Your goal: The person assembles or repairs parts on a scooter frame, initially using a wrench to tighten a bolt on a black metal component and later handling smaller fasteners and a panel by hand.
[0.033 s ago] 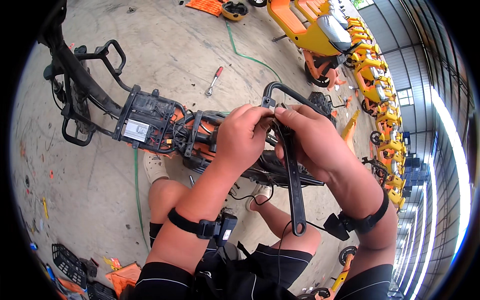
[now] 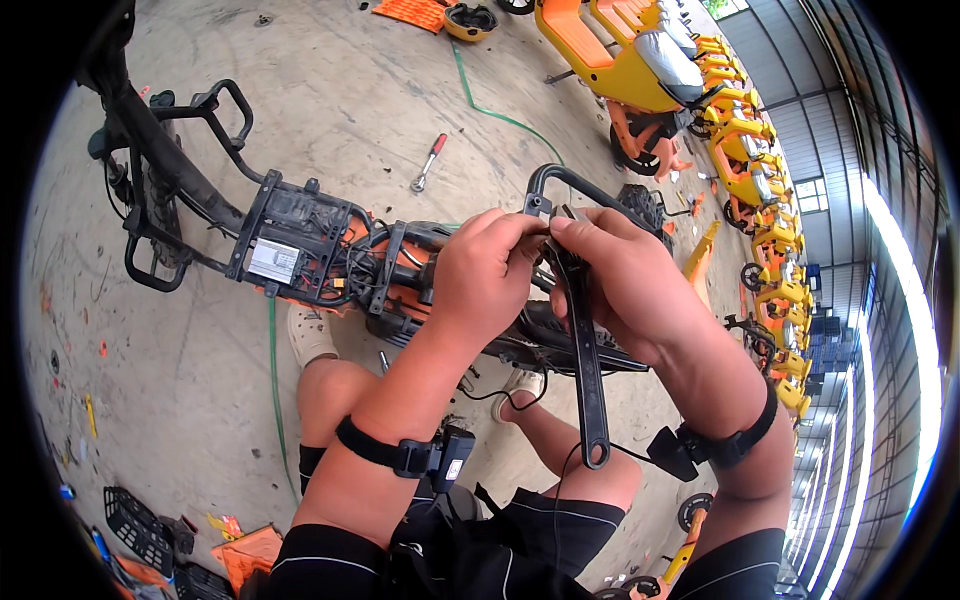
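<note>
My right hand [image 2: 630, 280] is closed on a long black adjustable wrench [image 2: 589, 390], whose handle hangs down with the holed end lowest. My left hand [image 2: 485, 270] is closed too, thumb and finger pinched at the wrench's head; what sits between those fingertips is hidden. Both hands meet just below a bent black tube [image 2: 577, 178] with a bolted plate. Beneath them lies a stripped black scooter frame [image 2: 175, 175] with orange parts, loose cables and a silver controller box [image 2: 273, 260]. A red-handled ratchet [image 2: 430, 158] rests on the floor beyond the frame.
Yellow scooters [image 2: 615, 55] stand in a row along the right. A yellow helmet [image 2: 468, 22] and an orange panel [image 2: 405, 12] lie at the top. Black plastic grilles [image 2: 135, 525] and scattered parts are at the lower left. My legs bend beside the frame.
</note>
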Demonstrator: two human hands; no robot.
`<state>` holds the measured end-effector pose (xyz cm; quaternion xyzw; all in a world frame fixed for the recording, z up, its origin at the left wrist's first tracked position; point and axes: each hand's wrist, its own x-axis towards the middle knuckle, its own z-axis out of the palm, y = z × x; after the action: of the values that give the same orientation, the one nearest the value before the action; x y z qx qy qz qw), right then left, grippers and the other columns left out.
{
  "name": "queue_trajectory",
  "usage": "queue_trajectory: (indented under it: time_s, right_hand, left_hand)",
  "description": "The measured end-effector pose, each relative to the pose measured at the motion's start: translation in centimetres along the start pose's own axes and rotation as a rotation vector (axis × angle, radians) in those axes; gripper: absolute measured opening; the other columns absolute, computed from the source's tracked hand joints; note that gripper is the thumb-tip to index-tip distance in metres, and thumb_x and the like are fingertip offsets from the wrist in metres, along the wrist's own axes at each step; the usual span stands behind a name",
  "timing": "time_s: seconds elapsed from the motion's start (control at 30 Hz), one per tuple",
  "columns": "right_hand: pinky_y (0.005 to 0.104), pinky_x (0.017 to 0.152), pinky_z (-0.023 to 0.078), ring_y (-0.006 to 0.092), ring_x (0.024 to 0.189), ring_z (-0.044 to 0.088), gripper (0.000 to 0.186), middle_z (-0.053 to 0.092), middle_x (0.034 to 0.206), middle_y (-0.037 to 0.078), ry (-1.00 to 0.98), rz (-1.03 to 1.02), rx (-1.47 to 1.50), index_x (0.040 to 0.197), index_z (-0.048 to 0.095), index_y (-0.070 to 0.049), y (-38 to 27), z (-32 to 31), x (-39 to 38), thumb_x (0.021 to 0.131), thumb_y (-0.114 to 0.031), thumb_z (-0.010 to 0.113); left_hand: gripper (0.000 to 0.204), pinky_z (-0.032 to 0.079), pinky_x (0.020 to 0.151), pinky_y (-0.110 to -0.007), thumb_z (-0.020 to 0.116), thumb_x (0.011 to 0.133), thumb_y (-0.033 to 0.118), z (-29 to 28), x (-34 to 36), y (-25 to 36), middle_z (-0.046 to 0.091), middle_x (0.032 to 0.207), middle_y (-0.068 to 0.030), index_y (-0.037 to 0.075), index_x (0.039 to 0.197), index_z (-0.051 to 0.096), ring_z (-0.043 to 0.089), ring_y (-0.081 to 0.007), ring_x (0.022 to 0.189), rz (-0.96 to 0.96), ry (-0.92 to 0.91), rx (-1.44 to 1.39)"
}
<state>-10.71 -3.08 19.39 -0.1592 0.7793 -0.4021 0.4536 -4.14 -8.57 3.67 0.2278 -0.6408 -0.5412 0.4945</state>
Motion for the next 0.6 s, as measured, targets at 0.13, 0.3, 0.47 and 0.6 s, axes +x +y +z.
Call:
queue_trajectory:
  time_s: [0.13,0.3,0.47,0.6]
  right_hand:
    - [0.0252,0.049,0.046,0.0137,0.058,0.059,0.04,0.06,0.089,0.009,0.024,-0.092,0.016,0.116,0.048,0.003,0.0,0.0,-0.6,0.095,-0.026,0.065]
    - [0.0223,0.047,0.038,0.01,0.054,0.054,0.03,0.052,0.073,0.002,0.081,-0.135,-0.238,0.1,0.053,-0.004,-1.0,-1.2,-1.1,0.091,-0.027,0.069]
    - [0.0295,0.059,0.046,0.0119,0.065,0.058,0.016,0.059,0.078,0.002,0.159,-0.661,-0.616,0.101,0.061,-0.004,0.9,-3.1,0.4,0.092,-0.016,0.066]
    - [0.0373,0.063,0.049,0.0282,0.067,0.061,0.021,0.061,0.084,0.013,0.156,-0.801,-1.043,0.101,0.064,-0.004,1.2,-2.3,1.7,0.087,-0.018,0.072]
  left_hand:
    - [0.012,0.051,0.069,-0.039,0.07,0.088,0.014,0.0,-0.1,-0.2,0.066,0.082,-0.0107,0.005,0.096,0.07,0.064,-0.0321,0.079,0.012,0.011,-0.013]
    - [0.014,0.05,0.068,-0.039,0.071,0.088,0.017,0.0,-0.2,-0.2,0.065,0.081,-0.0112,0.005,0.095,0.071,0.063,-0.0317,0.077,-0.02,0.009,-0.015]
    - [0.014,0.05,0.066,-0.038,0.071,0.088,0.016,0.1,-0.1,0.1,0.065,0.08,-0.0113,0.004,0.096,0.071,0.063,-0.031,0.075,-0.026,0.0,-0.018]
    - [0.016,0.049,0.063,-0.035,0.071,0.09,0.018,-0.3,-0.3,-0.1,0.063,0.081,-0.0108,0.004,0.098,0.071,0.061,-0.0265,0.07,-0.034,-0.01,-0.053]
